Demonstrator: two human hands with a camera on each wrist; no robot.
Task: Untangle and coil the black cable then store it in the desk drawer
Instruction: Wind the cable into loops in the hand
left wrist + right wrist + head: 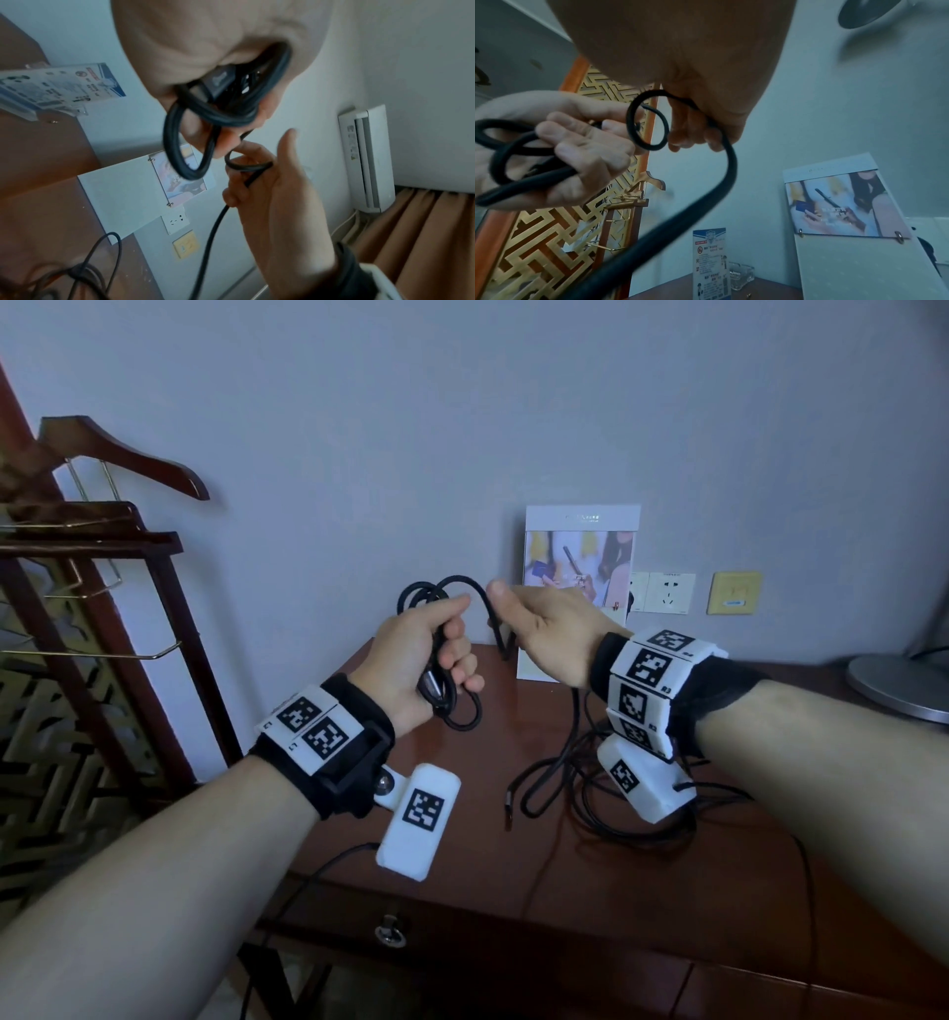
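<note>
Left hand (416,654), centre of the head view, grips several coiled loops of the black cable (464,593), fingers curled round the bundle. Right hand (549,634), just to its right, holds the next strand in curled fingers. The remaining cable hangs to a tangle on the wooden desk (642,891), lower right. The desk drawer (462,947) is closed, bottom centre.

In the head view the right hand (552,634) hides its own fingers and its hold on the black cable (575,762). The right-wrist view blurs the nearest cable stretch, and the lamp base (904,685) is cut by the right edge.
</note>
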